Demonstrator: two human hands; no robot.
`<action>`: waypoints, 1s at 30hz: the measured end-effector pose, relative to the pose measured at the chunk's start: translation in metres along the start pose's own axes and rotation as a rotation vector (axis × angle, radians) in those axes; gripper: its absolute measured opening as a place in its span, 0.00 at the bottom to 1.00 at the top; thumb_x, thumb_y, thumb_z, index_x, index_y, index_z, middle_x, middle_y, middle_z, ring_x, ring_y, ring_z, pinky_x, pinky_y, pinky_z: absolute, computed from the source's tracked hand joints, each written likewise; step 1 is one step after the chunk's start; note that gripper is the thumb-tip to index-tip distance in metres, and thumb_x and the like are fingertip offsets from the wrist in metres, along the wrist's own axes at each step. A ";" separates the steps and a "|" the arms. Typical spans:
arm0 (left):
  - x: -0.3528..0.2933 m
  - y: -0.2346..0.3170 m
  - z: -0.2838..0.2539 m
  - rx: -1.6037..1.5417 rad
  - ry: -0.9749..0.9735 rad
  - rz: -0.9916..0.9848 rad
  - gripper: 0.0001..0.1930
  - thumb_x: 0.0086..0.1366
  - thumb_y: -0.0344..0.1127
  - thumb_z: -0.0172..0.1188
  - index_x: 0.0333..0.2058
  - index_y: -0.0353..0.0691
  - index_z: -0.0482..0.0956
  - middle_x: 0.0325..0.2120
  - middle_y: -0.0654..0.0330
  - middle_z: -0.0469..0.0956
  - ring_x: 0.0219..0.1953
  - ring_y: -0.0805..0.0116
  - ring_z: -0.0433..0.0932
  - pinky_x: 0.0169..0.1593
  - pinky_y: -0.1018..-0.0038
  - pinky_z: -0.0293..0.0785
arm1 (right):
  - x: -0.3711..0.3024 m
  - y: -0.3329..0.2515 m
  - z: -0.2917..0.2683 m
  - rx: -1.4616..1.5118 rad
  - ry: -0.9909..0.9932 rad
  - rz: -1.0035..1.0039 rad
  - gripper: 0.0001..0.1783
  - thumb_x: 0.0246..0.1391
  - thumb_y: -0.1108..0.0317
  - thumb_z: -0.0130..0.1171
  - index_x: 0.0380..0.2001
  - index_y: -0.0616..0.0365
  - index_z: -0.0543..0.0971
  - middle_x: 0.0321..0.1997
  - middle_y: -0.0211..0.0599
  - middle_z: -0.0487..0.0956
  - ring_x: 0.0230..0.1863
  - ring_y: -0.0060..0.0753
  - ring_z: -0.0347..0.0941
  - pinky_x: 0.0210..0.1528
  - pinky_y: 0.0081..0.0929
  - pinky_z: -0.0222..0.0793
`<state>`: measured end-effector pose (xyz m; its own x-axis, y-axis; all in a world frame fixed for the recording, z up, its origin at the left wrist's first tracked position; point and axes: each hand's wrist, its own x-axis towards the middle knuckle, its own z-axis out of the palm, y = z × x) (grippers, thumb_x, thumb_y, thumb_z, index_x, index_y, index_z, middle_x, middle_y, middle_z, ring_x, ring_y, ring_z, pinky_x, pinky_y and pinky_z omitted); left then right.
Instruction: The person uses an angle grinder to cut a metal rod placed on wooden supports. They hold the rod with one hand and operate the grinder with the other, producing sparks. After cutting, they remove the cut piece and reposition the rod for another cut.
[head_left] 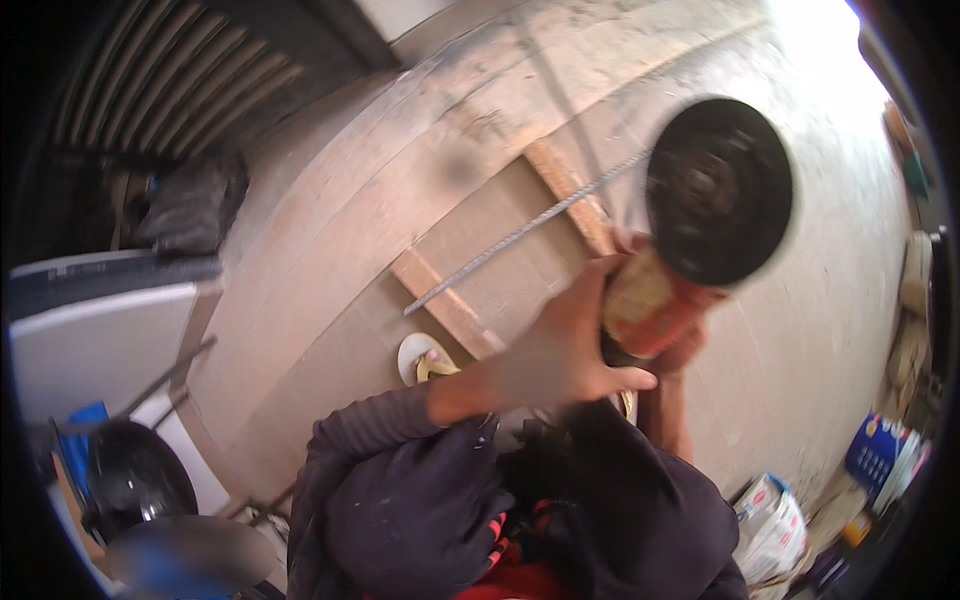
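An angle grinder [655, 318] with an orange-red body is raised in front of me, tilted so that its large black disc [725, 180] faces up toward the camera. My left hand [575, 345] wraps around the near left side of the body, thumb toward me. On the other side my right hand [685, 350] grips the grinder, mostly hidden behind it. Below, a ribbed steel bar [520, 232] lies slantwise across two wooden pieces, a nearer wood block [447, 302] and a farther wood block [568, 195]. The disc covers the bar's far end.
My sandalled foot [425, 358] stands beside the nearer wood block on the concrete floor [330, 290]. At the left are a slatted dark panel [170, 80], a dark bag [190, 205] and a round black pan-like thing [140, 470]. A white printed sack [770, 525] and a blue package [880, 455] sit at the right.
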<state>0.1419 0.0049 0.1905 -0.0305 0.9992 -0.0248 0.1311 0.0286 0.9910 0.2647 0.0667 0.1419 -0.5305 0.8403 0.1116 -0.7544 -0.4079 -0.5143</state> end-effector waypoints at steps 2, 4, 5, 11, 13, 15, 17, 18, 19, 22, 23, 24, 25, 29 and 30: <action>-0.001 -0.007 0.017 0.048 0.013 0.084 0.48 0.43 0.40 0.77 0.60 0.32 0.58 0.53 0.42 0.69 0.57 0.42 0.71 0.58 0.60 0.69 | -0.009 -0.006 -0.009 0.039 -0.049 -0.116 0.43 0.58 0.44 0.45 0.65 0.68 0.58 0.63 0.62 0.66 0.63 0.57 0.66 0.68 0.52 0.58; -0.003 -0.009 0.020 0.115 0.005 0.071 0.47 0.42 0.36 0.76 0.59 0.33 0.59 0.51 0.42 0.70 0.55 0.40 0.72 0.56 0.58 0.70 | -0.014 -0.010 -0.012 0.072 -0.042 -0.139 0.39 0.58 0.49 0.44 0.65 0.68 0.59 0.62 0.60 0.67 0.63 0.58 0.65 0.69 0.55 0.55; -0.002 -0.005 0.018 0.136 0.004 0.031 0.46 0.42 0.35 0.75 0.59 0.33 0.59 0.50 0.42 0.70 0.54 0.40 0.72 0.55 0.58 0.71 | -0.014 -0.013 -0.012 0.022 0.003 -0.156 0.39 0.58 0.49 0.44 0.65 0.67 0.59 0.62 0.59 0.67 0.63 0.58 0.65 0.70 0.55 0.54; 0.001 -0.010 0.014 -0.025 -0.003 0.019 0.42 0.41 0.32 0.71 0.57 0.32 0.61 0.49 0.41 0.72 0.53 0.42 0.74 0.53 0.58 0.72 | -0.007 -0.018 -0.011 0.007 0.036 -0.137 0.44 0.60 0.40 0.46 0.66 0.64 0.56 0.62 0.55 0.68 0.63 0.55 0.65 0.69 0.50 0.55; 0.002 -0.007 0.008 -0.084 -0.047 0.028 0.43 0.42 0.33 0.70 0.57 0.32 0.60 0.48 0.41 0.73 0.53 0.43 0.74 0.53 0.58 0.72 | 0.005 -0.020 -0.023 -0.039 -0.097 -0.082 0.49 0.58 0.36 0.48 0.67 0.66 0.54 0.61 0.56 0.68 0.62 0.54 0.67 0.66 0.48 0.60; 0.004 -0.003 0.002 -0.114 -0.120 -0.008 0.43 0.42 0.33 0.70 0.58 0.31 0.59 0.48 0.40 0.74 0.54 0.43 0.74 0.53 0.58 0.71 | 0.006 -0.023 -0.026 -0.046 -0.132 -0.025 0.52 0.56 0.32 0.49 0.67 0.67 0.53 0.61 0.57 0.68 0.60 0.53 0.69 0.63 0.45 0.65; 0.007 0.000 0.000 -0.120 -0.165 -0.104 0.44 0.42 0.33 0.70 0.59 0.30 0.58 0.48 0.39 0.73 0.53 0.43 0.74 0.54 0.59 0.71 | 0.007 -0.025 -0.021 -0.026 -0.074 0.024 0.56 0.55 0.29 0.49 0.67 0.69 0.52 0.60 0.59 0.68 0.58 0.51 0.71 0.59 0.43 0.68; 0.009 0.001 0.000 -0.123 -0.187 -0.152 0.45 0.42 0.33 0.69 0.59 0.29 0.58 0.49 0.39 0.73 0.53 0.43 0.75 0.54 0.59 0.71 | 0.007 -0.023 -0.021 -0.042 -0.006 0.010 0.57 0.54 0.29 0.49 0.67 0.71 0.52 0.59 0.59 0.69 0.57 0.51 0.72 0.58 0.44 0.69; 0.009 0.001 0.002 -0.139 -0.176 -0.140 0.45 0.42 0.34 0.69 0.59 0.29 0.58 0.49 0.39 0.74 0.53 0.43 0.75 0.54 0.60 0.71 | 0.005 -0.021 -0.023 -0.059 -0.002 0.024 0.56 0.55 0.30 0.49 0.67 0.71 0.52 0.59 0.59 0.69 0.57 0.51 0.72 0.58 0.44 0.69; 0.010 -0.009 0.009 -0.087 -0.077 -0.043 0.45 0.43 0.35 0.70 0.59 0.27 0.57 0.47 0.40 0.75 0.52 0.47 0.76 0.55 0.62 0.71 | 0.003 -0.017 -0.026 -0.002 0.033 0.059 0.52 0.58 0.33 0.49 0.67 0.69 0.52 0.59 0.58 0.69 0.56 0.50 0.71 0.59 0.43 0.68; 0.009 -0.012 0.010 -0.115 -0.113 -0.082 0.45 0.44 0.35 0.71 0.59 0.27 0.58 0.46 0.40 0.76 0.51 0.48 0.77 0.55 0.62 0.71 | 0.003 -0.017 -0.029 0.010 0.007 0.034 0.51 0.59 0.34 0.48 0.67 0.68 0.52 0.59 0.57 0.68 0.56 0.50 0.71 0.60 0.44 0.68; 0.010 -0.015 0.010 -0.144 -0.148 -0.121 0.44 0.44 0.35 0.71 0.58 0.27 0.59 0.46 0.41 0.76 0.51 0.49 0.77 0.55 0.63 0.71 | 0.003 -0.016 -0.033 0.022 -0.018 0.011 0.49 0.60 0.35 0.48 0.67 0.66 0.53 0.60 0.57 0.68 0.56 0.50 0.71 0.60 0.45 0.67; 0.010 -0.014 0.008 -0.170 -0.181 -0.161 0.44 0.44 0.35 0.72 0.58 0.27 0.60 0.45 0.42 0.77 0.51 0.51 0.77 0.55 0.64 0.72 | 0.004 -0.015 -0.035 0.037 -0.045 -0.012 0.48 0.60 0.35 0.47 0.68 0.65 0.53 0.60 0.56 0.68 0.56 0.51 0.70 0.61 0.47 0.66; 0.000 -0.033 0.022 -0.236 -0.307 -0.263 0.38 0.44 0.36 0.72 0.54 0.29 0.66 0.41 0.44 0.79 0.46 0.56 0.80 0.52 0.65 0.74 | -0.003 -0.025 -0.033 0.052 0.152 -0.080 0.45 0.62 0.38 0.47 0.67 0.64 0.53 0.61 0.54 0.66 0.55 0.53 0.70 0.64 0.53 0.62; 0.002 -0.034 0.023 -0.223 -0.303 -0.285 0.37 0.45 0.36 0.71 0.53 0.29 0.66 0.40 0.46 0.80 0.45 0.57 0.80 0.50 0.66 0.75 | -0.002 -0.030 -0.037 0.028 0.133 -0.059 0.45 0.62 0.38 0.47 0.67 0.64 0.53 0.62 0.55 0.66 0.55 0.53 0.70 0.65 0.54 0.61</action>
<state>0.1598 0.0065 0.1540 0.2604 0.9161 -0.3049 -0.0571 0.3299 0.9423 0.3032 0.0902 0.1260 -0.4308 0.9021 0.0264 -0.7941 -0.3650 -0.4860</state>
